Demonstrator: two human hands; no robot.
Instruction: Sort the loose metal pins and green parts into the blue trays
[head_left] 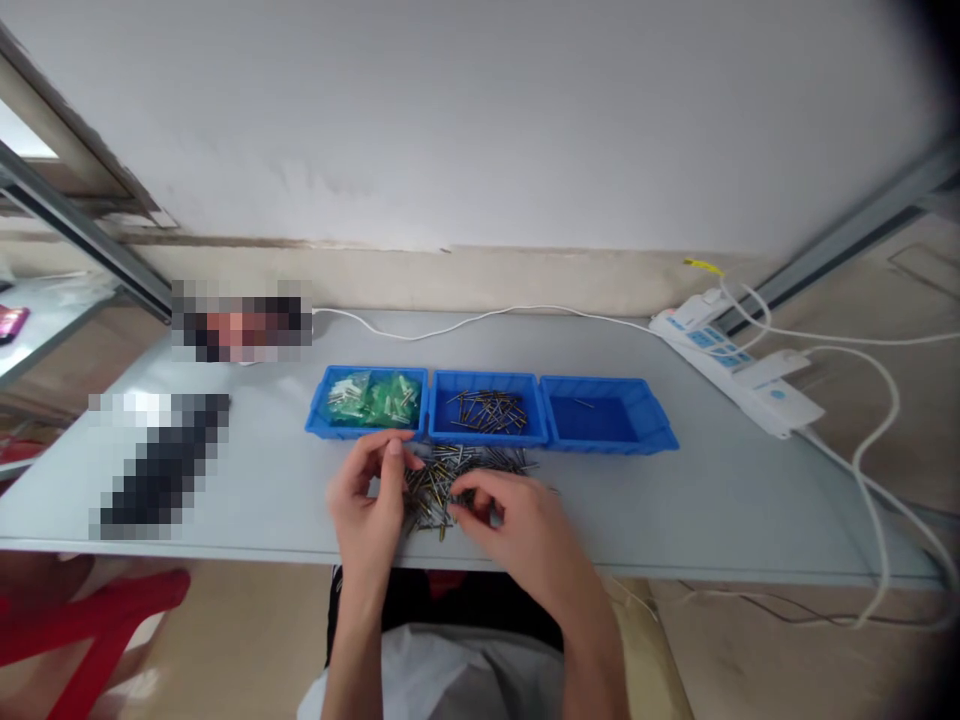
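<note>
A loose pile of thin metal pieces [442,480], silver and brass-coloured like pins or small bits, lies on the table in front of three blue bins. My left hand [375,490] is over the pile's left side, thumb and fingertips brought together; anything held there is too small to make out. On the other side, my right hand [517,508] curls over the pile with thumb and forefinger closing at its edge. Whatever is between those fingers cannot be made out. The middle bin [487,437] holds similar dark metal pieces.
In the left bin [319,425] are green and clear bags of pale pieces. One thin piece lies in the right bin [600,420]. A white power strip [739,370] with cables is at the right; a white cable [465,325] runs behind. Blurred-out items occupy the left side.
</note>
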